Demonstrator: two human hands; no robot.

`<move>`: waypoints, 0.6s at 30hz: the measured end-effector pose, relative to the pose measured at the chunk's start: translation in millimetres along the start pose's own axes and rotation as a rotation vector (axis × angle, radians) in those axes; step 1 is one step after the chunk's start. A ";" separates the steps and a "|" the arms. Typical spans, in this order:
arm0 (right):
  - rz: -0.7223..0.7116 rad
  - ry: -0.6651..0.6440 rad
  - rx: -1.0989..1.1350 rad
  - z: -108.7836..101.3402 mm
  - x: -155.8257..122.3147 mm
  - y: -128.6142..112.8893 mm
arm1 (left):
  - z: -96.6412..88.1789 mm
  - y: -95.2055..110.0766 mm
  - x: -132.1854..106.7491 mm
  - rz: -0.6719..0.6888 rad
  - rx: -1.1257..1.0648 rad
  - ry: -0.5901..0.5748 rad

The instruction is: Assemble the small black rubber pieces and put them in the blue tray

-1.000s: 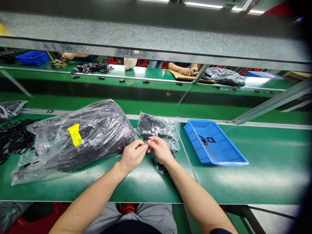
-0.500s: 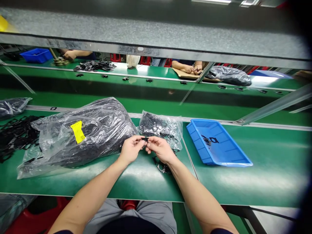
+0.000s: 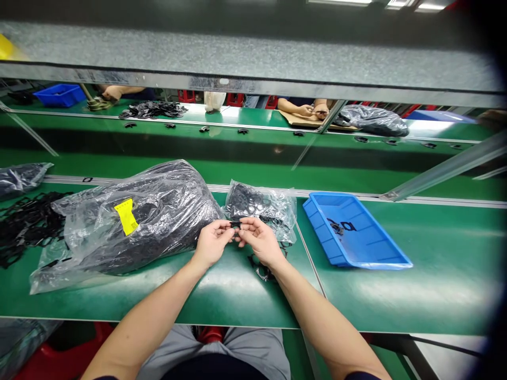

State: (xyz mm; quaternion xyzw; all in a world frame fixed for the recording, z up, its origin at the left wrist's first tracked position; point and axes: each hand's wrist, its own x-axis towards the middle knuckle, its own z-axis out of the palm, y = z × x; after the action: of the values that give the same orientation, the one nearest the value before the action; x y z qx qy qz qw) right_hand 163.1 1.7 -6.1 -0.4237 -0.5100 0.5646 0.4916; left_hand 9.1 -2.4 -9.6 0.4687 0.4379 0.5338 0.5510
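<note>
My left hand (image 3: pixel 212 244) and my right hand (image 3: pixel 259 240) meet above the green bench (image 3: pixel 222 295), fingertips pinched together on one small black part (image 3: pixel 235 225). Just behind them lies a small clear bag of black rings (image 3: pixel 261 207). To the left rests a large clear bag of black parts (image 3: pixel 130 221) with a yellow label (image 3: pixel 125 216). A few loose black parts (image 3: pixel 263 270) lie under my right wrist. A blue tray (image 3: pixel 354 232) to the right holds two or three black parts (image 3: pixel 343 227).
A heap of loose black parts (image 3: pixel 27 224) and another bag (image 3: pixel 19 177) sit at the far left. Beyond a green conveyor belt (image 3: pixel 253 158), other people's hands (image 3: pixel 311 111) work at the opposite bench with parts and a dark bag (image 3: pixel 370 120). A metal shelf (image 3: pixel 253 63) runs overhead.
My hands stay together on the small black part, with only slight finger shifts. The view has drifted a little.
</note>
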 end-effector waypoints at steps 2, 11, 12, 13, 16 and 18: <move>-0.152 0.117 -0.191 0.5 -2.7 0.6 | 0.1 -0.9 -0.5 0.021 0.031 0.023; -0.495 0.200 -0.565 6.5 -7.6 0.1 | -1.8 -9.7 -4.5 0.186 0.179 -0.042; -0.492 0.196 -0.567 6.7 -7.5 0.2 | -2.0 -10.2 -4.4 0.197 0.193 -0.043; -0.490 0.189 -0.568 6.6 -7.3 0.2 | -2.2 -10.6 -4.3 0.207 0.208 -0.040; -0.475 0.161 -0.556 5.5 -7.0 -0.3 | -2.6 -11.0 -3.8 0.230 0.236 -0.027; -0.462 0.152 -0.531 4.8 -6.9 -0.6 | -2.8 -10.7 -3.6 0.239 0.238 -0.025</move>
State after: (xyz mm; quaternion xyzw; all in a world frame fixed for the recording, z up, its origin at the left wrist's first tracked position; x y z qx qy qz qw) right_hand 159.6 -5.8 -5.0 -0.4509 -0.6831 0.2532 0.5156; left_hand 8.1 -5.8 -20.7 0.5861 0.4323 0.5339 0.4295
